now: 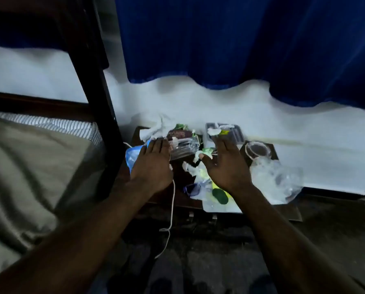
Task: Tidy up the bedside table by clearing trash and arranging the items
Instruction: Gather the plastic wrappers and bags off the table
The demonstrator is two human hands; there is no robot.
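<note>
left hand [154,164] flat, spread, holding nothing, fingertips just short of the crushed clear bottle [182,147]; bottle lies crosswise ahead. right hand [226,164] likewise bare, farther off.

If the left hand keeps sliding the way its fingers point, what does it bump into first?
Probably the clear plastic container: the left hand points up the table, fingertips already at its edge. The picture is blurry, so contact is unclear.
</note>
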